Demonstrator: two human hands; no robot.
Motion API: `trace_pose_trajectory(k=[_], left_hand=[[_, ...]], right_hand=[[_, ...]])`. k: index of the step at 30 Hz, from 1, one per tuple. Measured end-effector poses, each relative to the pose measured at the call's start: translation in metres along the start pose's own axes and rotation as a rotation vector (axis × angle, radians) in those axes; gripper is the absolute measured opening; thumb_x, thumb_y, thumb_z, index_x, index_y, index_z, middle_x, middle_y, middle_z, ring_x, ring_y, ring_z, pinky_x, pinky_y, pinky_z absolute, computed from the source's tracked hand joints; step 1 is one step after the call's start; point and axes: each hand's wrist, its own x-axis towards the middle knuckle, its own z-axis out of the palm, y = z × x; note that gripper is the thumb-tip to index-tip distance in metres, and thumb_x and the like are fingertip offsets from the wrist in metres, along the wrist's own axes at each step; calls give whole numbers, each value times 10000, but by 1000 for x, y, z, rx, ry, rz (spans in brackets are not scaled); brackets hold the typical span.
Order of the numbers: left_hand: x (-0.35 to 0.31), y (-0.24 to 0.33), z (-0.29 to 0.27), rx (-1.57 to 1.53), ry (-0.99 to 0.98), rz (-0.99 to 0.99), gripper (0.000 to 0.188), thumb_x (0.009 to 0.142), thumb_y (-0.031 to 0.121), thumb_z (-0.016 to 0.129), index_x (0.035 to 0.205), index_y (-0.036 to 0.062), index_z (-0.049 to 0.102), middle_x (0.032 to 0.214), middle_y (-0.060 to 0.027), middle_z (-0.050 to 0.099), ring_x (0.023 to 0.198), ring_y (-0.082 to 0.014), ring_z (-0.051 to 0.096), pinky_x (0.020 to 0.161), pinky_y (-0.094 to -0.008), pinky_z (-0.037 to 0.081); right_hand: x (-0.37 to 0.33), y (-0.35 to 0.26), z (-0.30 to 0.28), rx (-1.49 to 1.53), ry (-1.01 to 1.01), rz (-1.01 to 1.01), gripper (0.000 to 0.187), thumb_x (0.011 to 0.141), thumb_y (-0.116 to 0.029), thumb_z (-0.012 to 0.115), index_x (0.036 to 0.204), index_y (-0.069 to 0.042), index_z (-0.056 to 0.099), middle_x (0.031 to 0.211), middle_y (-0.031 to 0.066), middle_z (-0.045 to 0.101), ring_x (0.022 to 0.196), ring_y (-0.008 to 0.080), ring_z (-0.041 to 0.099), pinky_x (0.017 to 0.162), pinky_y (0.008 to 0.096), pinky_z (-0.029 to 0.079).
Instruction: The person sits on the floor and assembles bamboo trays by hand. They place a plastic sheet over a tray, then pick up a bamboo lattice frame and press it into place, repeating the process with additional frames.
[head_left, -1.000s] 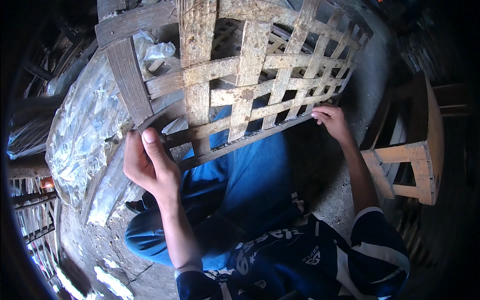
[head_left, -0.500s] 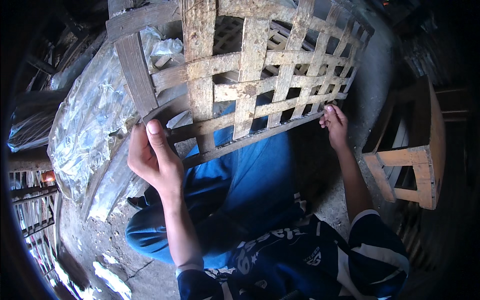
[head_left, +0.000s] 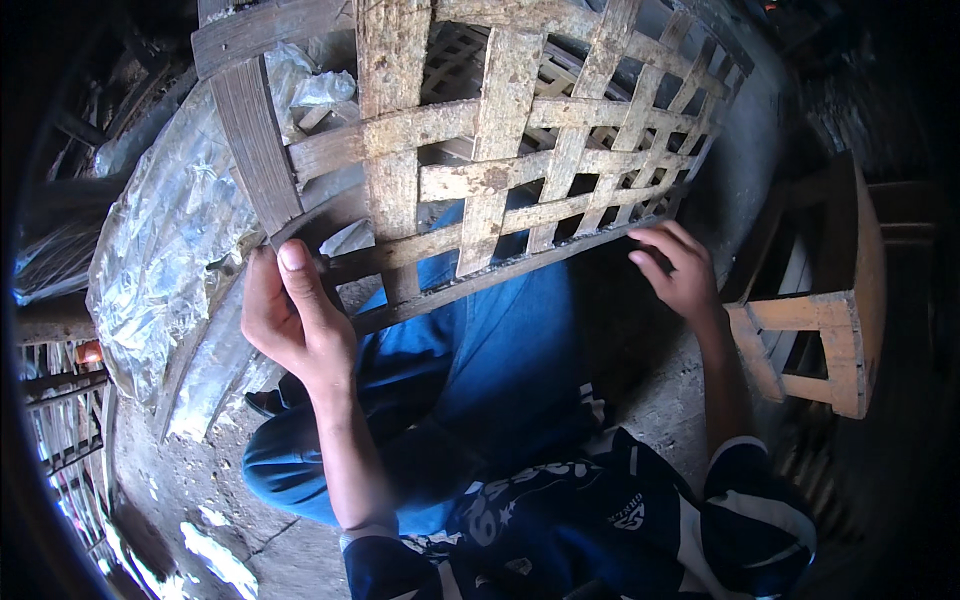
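Note:
A large woven bamboo lattice (head_left: 490,180) of wide flat strips, tan and worn, stands tilted over my lap. My left hand (head_left: 305,315) is closed on its near-left corner, thumb on top of the edge strip. Along the lower edge runs a long narrow strip (head_left: 520,268). By the right part of that edge is my right hand (head_left: 685,272), thumb and forefinger apart, with a fingertip at or very near the strip. No object shows between its fingers. More lattice is partly visible through the gaps.
Crumpled clear plastic sheeting (head_left: 160,270) lies in a heap at the left. An orange-brown wooden stool (head_left: 845,320) lies to the right. My legs in blue trousers (head_left: 510,350) are folded under the lattice on a rough concrete floor (head_left: 200,480). A slatted structure (head_left: 70,430) stands far left.
My right hand has shifted slightly left along the lower edge, and its thumb and forefinger have spread apart. My left hand keeps its hold on the corner. The lattice shifts slightly left in view.

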Motion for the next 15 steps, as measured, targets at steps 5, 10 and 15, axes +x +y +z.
trace_pose_trajectory(k=[5,10,15], left_hand=[[0,4,-3,40,-5,35,391,1067,258,586,784,-11,595,671,-20,510,617,-109,446,575,-278,326],[2,4,-4,92,-29,118,371,1048,227,605,773,-22,596,656,-57,515,597,-150,464,571,-306,346],[1,8,-8,93,-37,150,328,1039,207,606,815,-32,613,676,-68,526,606,-169,483,582,-310,359]], right_hand=[[37,-1,16,-267,-240,8,346,904,-161,738,1239,-82,707,1061,134,711,944,341,693,841,445,541],[48,27,20,-179,-245,-140,259,898,-187,743,1116,-48,748,996,163,728,894,369,702,786,451,547],[37,40,35,3,-131,-127,215,868,-113,783,1065,-29,767,881,142,709,766,282,693,697,363,534]])
